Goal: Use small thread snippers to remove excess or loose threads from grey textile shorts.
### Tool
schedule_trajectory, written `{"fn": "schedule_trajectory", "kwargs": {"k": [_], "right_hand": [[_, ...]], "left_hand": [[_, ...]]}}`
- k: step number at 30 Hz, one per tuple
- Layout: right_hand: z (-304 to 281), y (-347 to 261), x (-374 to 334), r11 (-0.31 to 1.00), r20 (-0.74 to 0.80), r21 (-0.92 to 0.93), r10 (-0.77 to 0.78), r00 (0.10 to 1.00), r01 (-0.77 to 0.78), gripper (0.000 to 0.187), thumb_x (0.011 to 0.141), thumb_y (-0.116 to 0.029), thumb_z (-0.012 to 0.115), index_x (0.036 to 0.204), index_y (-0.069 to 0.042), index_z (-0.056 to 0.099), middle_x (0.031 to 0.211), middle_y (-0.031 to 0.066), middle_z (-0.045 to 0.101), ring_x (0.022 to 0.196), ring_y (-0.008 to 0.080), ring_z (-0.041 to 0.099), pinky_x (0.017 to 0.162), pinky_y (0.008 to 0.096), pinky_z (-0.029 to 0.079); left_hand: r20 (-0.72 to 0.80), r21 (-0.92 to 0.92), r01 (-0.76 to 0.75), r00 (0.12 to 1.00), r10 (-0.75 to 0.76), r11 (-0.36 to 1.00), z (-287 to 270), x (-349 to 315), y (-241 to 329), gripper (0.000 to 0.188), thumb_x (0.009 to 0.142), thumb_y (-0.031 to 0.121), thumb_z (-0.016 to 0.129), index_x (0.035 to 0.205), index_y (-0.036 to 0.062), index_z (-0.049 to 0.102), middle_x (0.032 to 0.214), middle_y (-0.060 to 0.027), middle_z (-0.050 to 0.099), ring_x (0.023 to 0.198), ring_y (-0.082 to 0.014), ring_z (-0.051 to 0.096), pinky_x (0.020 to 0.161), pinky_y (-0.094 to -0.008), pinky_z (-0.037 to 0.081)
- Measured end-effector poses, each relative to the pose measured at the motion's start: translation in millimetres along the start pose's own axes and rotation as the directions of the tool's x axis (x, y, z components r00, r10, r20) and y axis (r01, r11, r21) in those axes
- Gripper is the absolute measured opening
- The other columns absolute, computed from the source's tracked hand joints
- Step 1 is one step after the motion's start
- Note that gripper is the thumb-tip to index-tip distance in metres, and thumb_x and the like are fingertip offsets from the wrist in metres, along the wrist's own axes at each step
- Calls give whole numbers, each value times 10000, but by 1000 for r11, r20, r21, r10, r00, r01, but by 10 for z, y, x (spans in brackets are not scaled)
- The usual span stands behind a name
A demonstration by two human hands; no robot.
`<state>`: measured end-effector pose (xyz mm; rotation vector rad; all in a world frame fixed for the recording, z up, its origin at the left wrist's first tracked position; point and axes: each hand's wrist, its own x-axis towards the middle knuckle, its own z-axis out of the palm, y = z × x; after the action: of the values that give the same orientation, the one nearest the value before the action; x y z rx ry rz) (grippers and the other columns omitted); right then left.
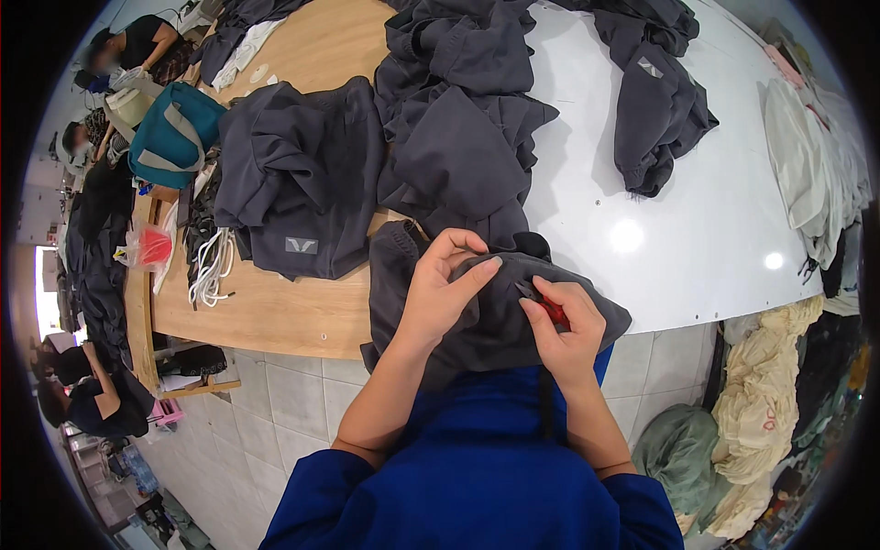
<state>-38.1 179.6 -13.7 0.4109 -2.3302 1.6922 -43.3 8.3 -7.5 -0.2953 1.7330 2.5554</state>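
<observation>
A dark grey garment lies bunched over the table's front edge, close to my body. My left hand is closed on its fabric, thumb and fingers pinching a fold near the upper edge. In my right hand is a pair of small red-handled thread snips, with dark blades pointing up and left against the cloth. Whether the blades touch a thread is too small to tell. Just beyond my hands, a heap of similar dark grey garments stretches away across the table.
Folded dark grey garments lie left on the wooden tabletop, beside white cords and a teal bag. Another grey piece rests on the white tabletop. Cream cloth bundles stand at right. Several people sit far left.
</observation>
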Motion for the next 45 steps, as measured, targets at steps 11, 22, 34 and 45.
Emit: {"fn": "schedule_trajectory", "kwargs": {"k": [11, 22, 34, 45], "right_hand": [[-17, -101, 31, 995, -20, -73, -74, 997, 73, 228, 674, 8, 745, 891, 15, 673, 775, 130, 649, 670, 224, 633, 627, 260, 499], [-10, -87, 35, 982, -17, -120, -149, 989, 146, 231, 662, 1, 749, 883, 6, 680, 756, 131, 650, 655, 233, 632, 612, 262, 501], [-223, 136, 39, 922, 13, 151, 359, 933, -356, 214, 802, -118, 684, 984, -15, 636, 770, 45, 587, 640, 95, 514, 606, 197, 418], [-184, -44, -24, 995, 91, 36, 94, 991, -98, 170, 731, 30, 697, 890, -4, 647, 671, 61, 576, 571, 123, 505, 527, 232, 396]], "left_hand": [[21, -57, 44, 999, -43, 997, 44, -47, 63, 293, 850, -13, 624, 1110, 22, 493, 899, -59, 637, 852, -78, 597, 794, -189, 454], [15, -52, 60, 998, -60, 997, 58, -78, 82, 320, 852, 2, 627, 1136, 29, 482, 896, -62, 644, 861, -79, 591, 802, -195, 439], [113, 87, 1, 994, -10, 996, -43, -199, 82, 172, 884, 17, 586, 1048, -15, 625, 990, -38, 633, 918, -77, 580, 811, -189, 446], [407, 830, -477, 872, 272, 288, 117, -215, 338, 355, 724, 357, 727, 932, 98, 602, 1279, -82, 518, 1166, -305, 432, 1011, -509, 255]]}}
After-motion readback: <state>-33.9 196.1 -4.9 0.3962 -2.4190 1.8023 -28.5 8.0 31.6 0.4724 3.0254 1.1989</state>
